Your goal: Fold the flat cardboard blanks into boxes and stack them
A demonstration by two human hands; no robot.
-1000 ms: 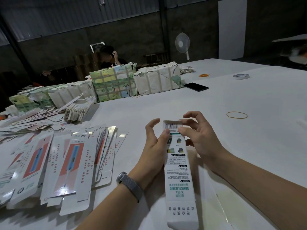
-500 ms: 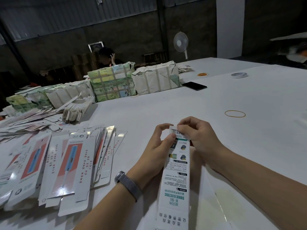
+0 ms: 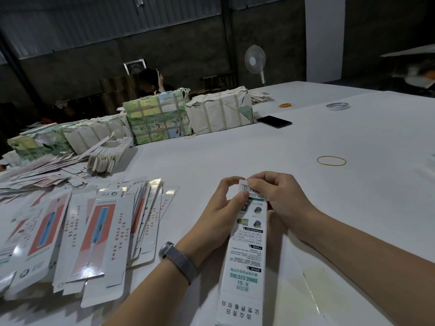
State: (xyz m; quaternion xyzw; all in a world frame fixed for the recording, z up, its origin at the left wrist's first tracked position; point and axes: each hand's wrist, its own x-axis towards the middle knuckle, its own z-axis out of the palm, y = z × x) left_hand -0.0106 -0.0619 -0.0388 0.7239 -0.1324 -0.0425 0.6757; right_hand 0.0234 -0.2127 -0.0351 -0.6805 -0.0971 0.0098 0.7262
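While the left hand (image 3: 221,208) pinches the long white printed cardboard box (image 3: 247,243), the right hand (image 3: 275,196) pinches its far flap; both grips closed on it above the white surface (image 3: 235,149).

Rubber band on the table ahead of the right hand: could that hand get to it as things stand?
Probably yes, but not right away. The rubber band lies alone on bare white table beyond the right hand, nothing between them. That hand is pinching the box flap and would have to let go.
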